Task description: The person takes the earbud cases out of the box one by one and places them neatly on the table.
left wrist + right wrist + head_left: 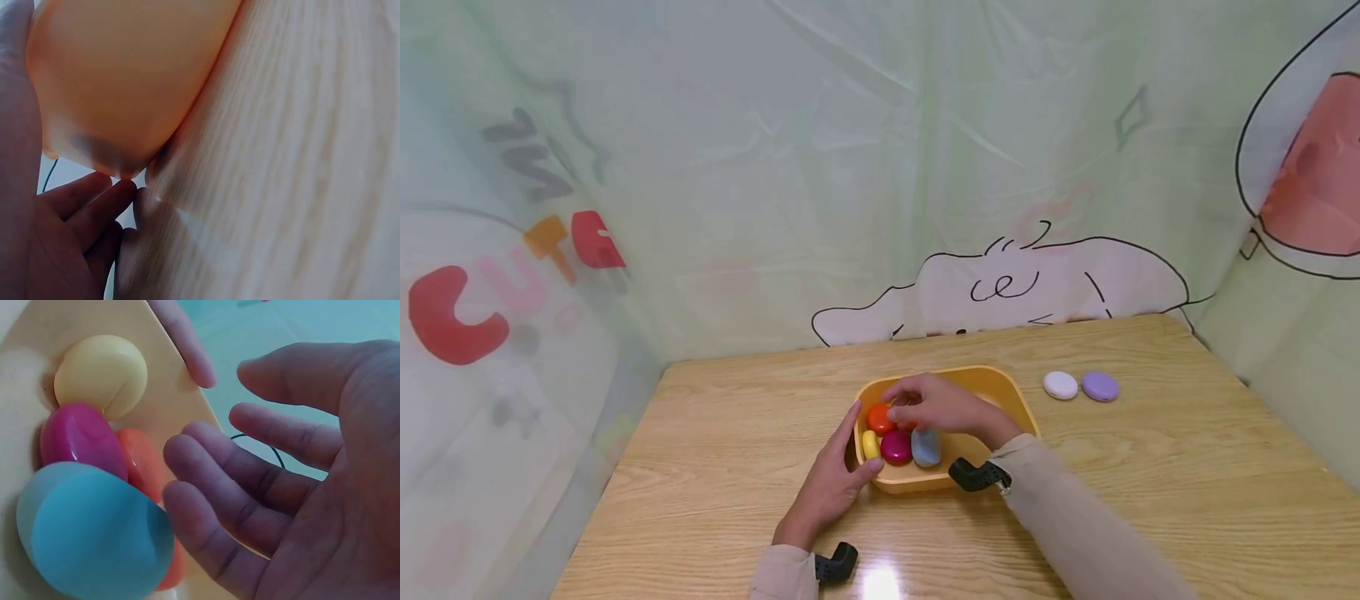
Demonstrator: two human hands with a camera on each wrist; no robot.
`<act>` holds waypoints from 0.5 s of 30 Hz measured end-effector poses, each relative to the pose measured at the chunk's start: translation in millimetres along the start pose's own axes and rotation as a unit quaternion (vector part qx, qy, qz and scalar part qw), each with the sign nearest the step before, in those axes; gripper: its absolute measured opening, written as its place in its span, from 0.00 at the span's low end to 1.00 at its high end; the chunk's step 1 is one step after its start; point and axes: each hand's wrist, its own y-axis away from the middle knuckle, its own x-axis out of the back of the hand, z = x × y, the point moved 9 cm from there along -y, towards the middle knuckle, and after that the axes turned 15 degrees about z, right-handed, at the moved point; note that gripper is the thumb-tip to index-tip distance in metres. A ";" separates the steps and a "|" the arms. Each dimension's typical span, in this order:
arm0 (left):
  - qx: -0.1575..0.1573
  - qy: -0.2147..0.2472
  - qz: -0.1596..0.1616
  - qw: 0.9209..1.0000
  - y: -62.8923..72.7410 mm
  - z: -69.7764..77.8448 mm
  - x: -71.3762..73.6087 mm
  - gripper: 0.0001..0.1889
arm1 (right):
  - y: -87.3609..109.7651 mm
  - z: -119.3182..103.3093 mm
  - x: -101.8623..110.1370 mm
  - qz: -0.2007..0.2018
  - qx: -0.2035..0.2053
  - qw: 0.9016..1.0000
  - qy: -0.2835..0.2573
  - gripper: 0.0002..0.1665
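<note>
Your left sleeve (784,575) comes in nearest, at six o'clock, with a black wrist camera (837,563) beside it. Beyond it, your left hand (829,483) cups the box (970,479) at its eight o'clock corner, fingers fairly straight against the outer wall and thumb at the near rim. Inside, toward nine o'clock, sit a yellow piece (870,445), a magenta piece (896,448) and a blue piece (927,447), side by side; an orange piece (881,418) lies just behind. Your right hand (943,406) hovers over that cluster, fingers spread in a loose curve, pinching nothing; whether a tip touches orange, you cannot tell. You seem to be arranging pieces while steadying the box; the next move probably calls for drawing thumb and fingers together around one, or lifting clear. Farther off, at two o'clock on the desk (1150,450), lie a white piece (1060,385) and a purple piece (1101,387).
</note>
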 end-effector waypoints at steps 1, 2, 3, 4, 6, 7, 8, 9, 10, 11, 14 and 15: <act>0.000 0.001 -0.001 1.000 0.3 0.3 0.0 0.44 | -0.6 -0.1 -2.2 -0.004 0.000 1.000 0.007 0.21; -0.001 0.002 -0.002 1.000 0.5 0.6 0.2 0.44 | -1.2 -0.5 -4.3 -0.009 0.001 1.000 0.015 0.21; -0.003 0.002 -0.002 1.000 0.7 0.8 0.4 0.44 | -1.6 -1.5 -6.1 -0.013 0.003 1.000 0.021 0.20; -0.004 0.003 -0.002 1.000 0.8 1.1 0.5 0.44 | -2.1 -2.6 -7.9 -0.018 0.006 0.999 0.029 0.20; -0.008 0.004 -0.002 1.000 0.9 1.6 0.9 0.44 | -3.9 -4.8 -11.2 -0.027 0.016 0.999 0.042 0.18; -0.009 0.003 -0.001 1.000 0.8 1.7 0.9 0.44 | -4.7 -6.5 -12.8 -0.031 0.021 0.998 0.050 0.18; -0.012 0.003 0.000 1.000 0.7 2.0 1.0 0.44 | -5.6 -8.1 -14.5 -0.035 0.027 0.997 0.061 0.17; -0.013 0.002 0.000 1.000 0.6 2.1 0.9 0.44 | -6.5 -9.9 -16.4 -0.040 0.036 0.996 0.072 0.16; -0.014 0.003 0.000 1.000 0.4 2.1 1.1 0.44 | -8.0 -11.4 -18.9 -0.046 0.045 0.994 0.084 0.15; -0.014 0.003 0.000 1.000 0.2 2.1 1.2 0.44 | -9.2 -13.1 -21.5 -0.053 0.053 0.993 0.095 0.14; -0.012 0.005 -0.004 1.000 -0.1 1.1 0.5 0.44 | -11.7 -17.2 -28.4 -0.072 0.069 0.988 0.119 0.12; -0.009 0.006 -0.006 1.000 -0.2 0.5 0.1 0.44 | -12.5 -17.7 -30.4 -0.077 0.072 0.987 0.124 0.11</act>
